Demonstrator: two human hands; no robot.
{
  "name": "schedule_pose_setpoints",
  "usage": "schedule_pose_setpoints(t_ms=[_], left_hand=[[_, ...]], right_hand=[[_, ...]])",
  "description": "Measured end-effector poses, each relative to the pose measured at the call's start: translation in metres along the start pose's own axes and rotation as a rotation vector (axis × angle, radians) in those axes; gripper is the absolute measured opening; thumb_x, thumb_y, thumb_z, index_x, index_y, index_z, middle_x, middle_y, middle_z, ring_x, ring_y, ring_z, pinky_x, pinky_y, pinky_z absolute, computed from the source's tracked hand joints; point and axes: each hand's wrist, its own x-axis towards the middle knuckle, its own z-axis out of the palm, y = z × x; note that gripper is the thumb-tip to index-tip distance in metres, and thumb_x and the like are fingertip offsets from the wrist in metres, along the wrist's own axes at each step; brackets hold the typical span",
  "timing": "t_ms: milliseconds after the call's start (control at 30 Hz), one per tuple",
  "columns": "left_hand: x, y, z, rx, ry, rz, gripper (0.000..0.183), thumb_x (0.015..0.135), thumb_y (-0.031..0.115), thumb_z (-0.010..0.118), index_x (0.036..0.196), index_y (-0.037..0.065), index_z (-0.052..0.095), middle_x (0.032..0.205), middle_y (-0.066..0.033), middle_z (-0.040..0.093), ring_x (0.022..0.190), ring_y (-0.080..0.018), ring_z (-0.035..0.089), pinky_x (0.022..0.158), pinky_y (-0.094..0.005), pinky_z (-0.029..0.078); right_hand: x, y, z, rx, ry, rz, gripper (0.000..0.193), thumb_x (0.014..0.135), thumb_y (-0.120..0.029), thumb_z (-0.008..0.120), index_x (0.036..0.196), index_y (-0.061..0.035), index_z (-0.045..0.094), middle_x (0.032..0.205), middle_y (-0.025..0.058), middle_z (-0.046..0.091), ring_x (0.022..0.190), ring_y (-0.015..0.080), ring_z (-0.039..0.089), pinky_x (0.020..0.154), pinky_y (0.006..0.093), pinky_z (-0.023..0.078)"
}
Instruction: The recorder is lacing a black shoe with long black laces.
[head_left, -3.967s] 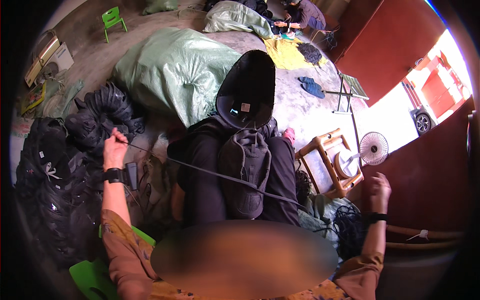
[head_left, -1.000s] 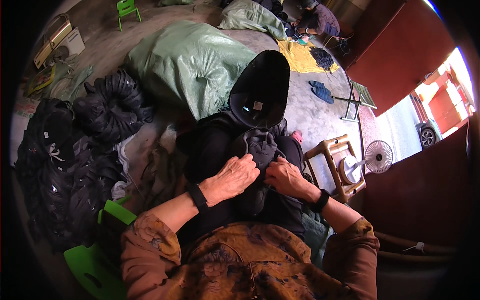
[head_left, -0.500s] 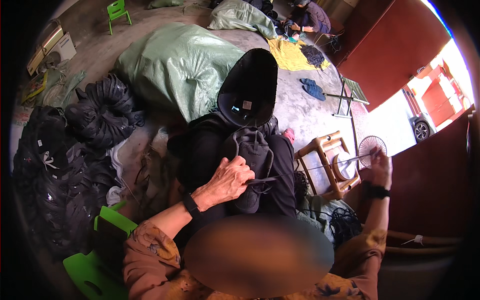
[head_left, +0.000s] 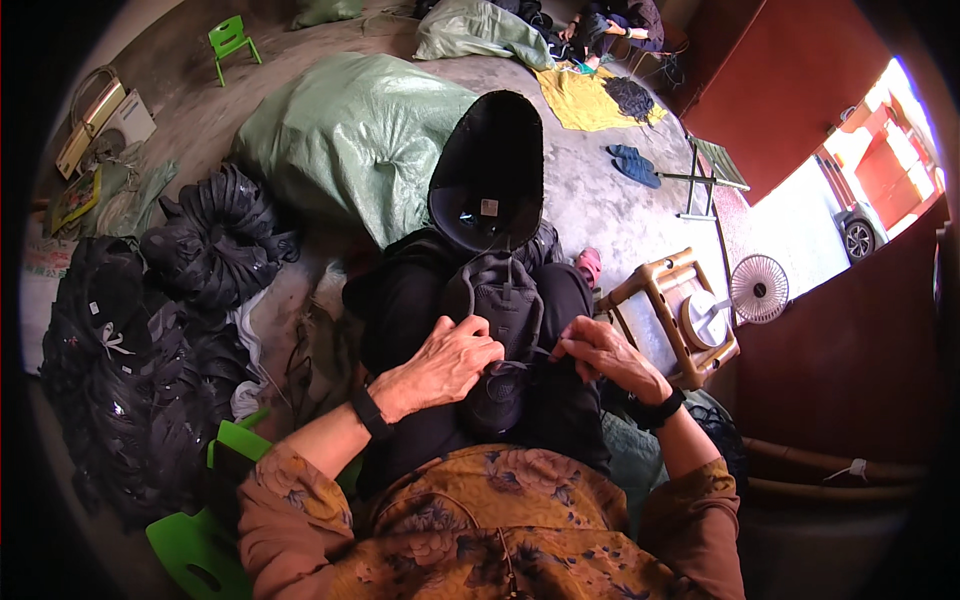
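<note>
Floor point(head_left: 578, 195) beyond; right hand point(head_left: 608, 357) pinches lace point(head_left: 510, 367), left hand point(head_left: 440, 366) (grip unclear) at shoe point(head_left: 512, 325) edge.

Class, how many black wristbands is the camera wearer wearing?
2: the left wristband sits just behind the left hand, the right wristband just behind the right hand; no others show.

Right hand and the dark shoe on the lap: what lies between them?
In the head view, a dark lace spans from the shoe to the right hand, above the dark trouser leg.
</note>
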Motion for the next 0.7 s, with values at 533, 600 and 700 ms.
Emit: schedule_pose_setpoints(t_ms=[533,600,700], left_hand=[[0.008,-0.001,0.023,-0.154,0.169,-0.057,0.014,0.073,0.013,0.068,0.086,0.014,0.067,0.086,0.0043,0.064,0.098,-0.0172,0.053,0.081,-0.0391,0.033],[0.011,0.008,0.028,-0.137,0.204,-0.182,0.016,0.072,0.017,0.070,0.087,0.014,0.069,0.089,0.0062,0.066,0.099,-0.0160,0.052,0.084,-0.0379,0.031],[0.013,0.015,0.037,-0.027,0.221,-0.221,0.010,0.072,0.015,0.072,0.081,0.015,0.067,0.083,0.0091,0.065,0.094,-0.0154,0.052,0.084,-0.0394,0.029]], right_hand=[[0.010,-0.023,-0.004,0.503,-0.062,0.037,0.014,0.095,-0.023,0.061,0.098,-0.0090,0.060,0.067,-0.0044,0.053,0.054,0.0028,0.046,0.047,0.0171,0.033],[0.023,-0.048,-0.015,0.489,0.010,-0.037,0.012,0.096,-0.021,0.058,0.098,-0.0094,0.060,0.068,-0.0047,0.053,0.052,0.0024,0.043,0.045,0.0168,0.029],[0.052,-0.093,-0.067,0.551,0.009,-0.281,0.009,0.097,-0.017,0.054,0.098,-0.0094,0.059,0.069,-0.0050,0.052,0.050,0.0017,0.041,0.042,0.0170,0.026]])
